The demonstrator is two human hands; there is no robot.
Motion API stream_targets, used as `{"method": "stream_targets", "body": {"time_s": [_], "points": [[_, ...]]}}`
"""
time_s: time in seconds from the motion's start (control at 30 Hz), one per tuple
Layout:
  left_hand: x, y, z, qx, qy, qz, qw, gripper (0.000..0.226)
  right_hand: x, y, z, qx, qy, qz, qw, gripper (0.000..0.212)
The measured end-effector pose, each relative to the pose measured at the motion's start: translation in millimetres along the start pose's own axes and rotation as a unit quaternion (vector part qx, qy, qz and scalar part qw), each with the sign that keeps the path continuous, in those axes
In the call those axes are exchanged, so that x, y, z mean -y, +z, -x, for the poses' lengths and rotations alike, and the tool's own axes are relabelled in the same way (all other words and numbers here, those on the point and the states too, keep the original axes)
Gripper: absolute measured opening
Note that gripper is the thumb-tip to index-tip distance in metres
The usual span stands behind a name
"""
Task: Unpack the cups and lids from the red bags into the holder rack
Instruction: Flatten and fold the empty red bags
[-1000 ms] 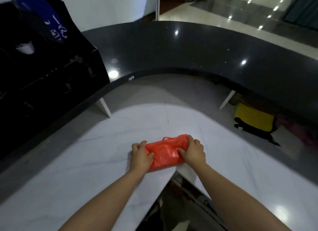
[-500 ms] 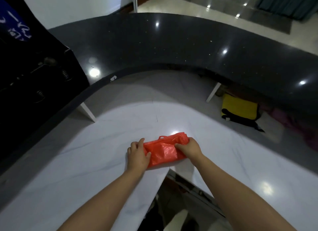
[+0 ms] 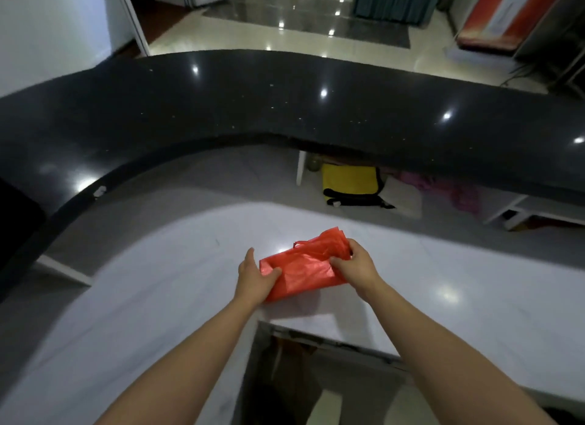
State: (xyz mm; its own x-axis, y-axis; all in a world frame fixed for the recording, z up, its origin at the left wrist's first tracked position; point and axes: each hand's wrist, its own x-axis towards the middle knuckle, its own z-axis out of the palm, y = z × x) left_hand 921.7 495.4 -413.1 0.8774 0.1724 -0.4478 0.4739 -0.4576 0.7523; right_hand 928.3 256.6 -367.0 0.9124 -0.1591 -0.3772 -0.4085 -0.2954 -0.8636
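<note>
Both hands are on the red bag [image 3: 304, 268], which lies on the white counter [image 3: 158, 285] just ahead of the person, near the counter's inner corner. Left hand [image 3: 254, 277] grips the bag's left end, thumb laid over the top of the plastic and fingers curled along the far side. Right hand [image 3: 354, 264] pinches the bunched plastic at the right end, where the folds and a thin loop of handle stand up.

Seen from left to right, the bag's long axis runs across the body, with the right end tilted a little farther away than the left. The bag sits between the two hands, so neither has to reach; the right hand is at the gathered mouth, and by my judgement that is the end the next move turns on, the left steadying while the right pulls the opening apart.

No cups or lids show through the plastic, and the holder rack is not in view. Beyond the white counter curves a black counter [image 3: 285, 107]; under it lies a yellow bag [image 3: 348, 179].

No brand, label or readable writing is visible on the bag or the counters.
</note>
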Motion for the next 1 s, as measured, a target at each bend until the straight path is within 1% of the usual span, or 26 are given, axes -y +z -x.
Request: {"method": "stream_targets", "body": {"time_s": [0.07, 0.13, 0.17, 0.2, 0.23, 0.27, 0.3, 0.33, 0.37, 0.4, 0.43, 0.47, 0.57, 0.6, 0.63, 0.7, 0.8, 0.87, 0.93, 1.0], "points": [[-22, 25, 6, 0.067, -0.036, 0.082, 0.994, 0.097, -10, -42, 8, -0.035, 0.000, -0.037, 0.999, 0.036], [-46, 57, 17, 0.137, -0.073, 0.157, 0.975, 0.094, -26, -86, 21, -0.070, 0.001, -0.069, 0.995, 0.036], [-59, 74, 25, 0.165, -0.087, 0.183, 0.965, 0.093, -36, -109, 29, -0.084, 0.003, -0.081, 0.993, 0.037], [-72, 94, 35, 0.189, -0.090, 0.186, 0.960, 0.093, -48, -134, 38, -0.097, 0.005, -0.091, 0.991, 0.038], [-84, 113, 46, 0.204, -0.078, 0.165, 0.962, 0.093, -59, -158, 46, -0.104, 0.006, -0.096, 0.990, 0.039], [-96, 133, 57, 0.210, -0.047, 0.109, 0.971, 0.094, -71, -183, 56, -0.107, 0.009, -0.098, 0.989, 0.040], [-107, 154, 69, 0.206, 0.003, 0.028, 0.978, 0.094, -84, -207, 67, -0.110, 0.010, -0.095, 0.989, 0.042], [-118, 175, 80, 0.198, 0.066, -0.061, 0.976, 0.093, -97, -232, 79, -0.112, 0.010, -0.085, 0.990, 0.044], [-130, 196, 93, 0.199, 0.132, -0.134, 0.962, 0.091, -110, -256, 91, -0.114, 0.008, -0.070, 0.991, 0.045], [-141, 219, 106, 0.216, 0.187, -0.178, 0.942, 0.089, -125, -280, 104, -0.114, 0.009, -0.054, 0.992, 0.046], [-153, 244, 120, 0.252, 0.221, -0.194, 0.922, 0.088, -140, -304, 117, -0.112, 0.013, -0.043, 0.993, 0.047], [-164, 268, 135, 0.297, 0.232, -0.199, 0.905, 0.088, -155, -326, 130, -0.106, 0.019, -0.039, 0.993, 0.050], [-192, 339, 188, 0.442, 0.205, -0.206, 0.849, 0.093, -197, -387, 168, -0.087, 0.024, -0.058, 0.994, 0.060], [-198, 361, 204, 0.485, 0.193, -0.197, 0.830, 0.086, -209, -405, 181, -0.086, 0.024, -0.081, 0.993, 0.058], [-203, 383, 220, 0.523, 0.180, -0.183, 0.812, 0.074, -220, -423, 194, -0.091, 0.024, -0.107, 0.990, 0.054], [-209, 426, 248, 0.571, 0.144, -0.160, 0.792, 0.052, -241, -457, 221, -0.114, 0.030, -0.139, 0.983, 0.049], [-212, 480, 285, 0.585, 0.102, -0.134, 0.794, 0.038, -277, -503, 254, -0.156, 0.044, -0.142, 0.976, 0.054], [-213, 513, 307, 0.587, 0.081, -0.121, 0.796, 0.032, -303, -526, 271, -0.196, 0.068, -0.173, 0.963, 0.061], [-217, 545, 327, 0.588, 0.065, -0.114, 0.798, 0.030, -326, -541, 285, -0.261, 0.092, -0.245, 0.929, 0.067], [-222, 576, 342, 0.580, 0.055, -0.109, 0.805, 0.028, -345, -551, 296, -0.328, 0.113, -0.355, 0.868, 0.065]]}}
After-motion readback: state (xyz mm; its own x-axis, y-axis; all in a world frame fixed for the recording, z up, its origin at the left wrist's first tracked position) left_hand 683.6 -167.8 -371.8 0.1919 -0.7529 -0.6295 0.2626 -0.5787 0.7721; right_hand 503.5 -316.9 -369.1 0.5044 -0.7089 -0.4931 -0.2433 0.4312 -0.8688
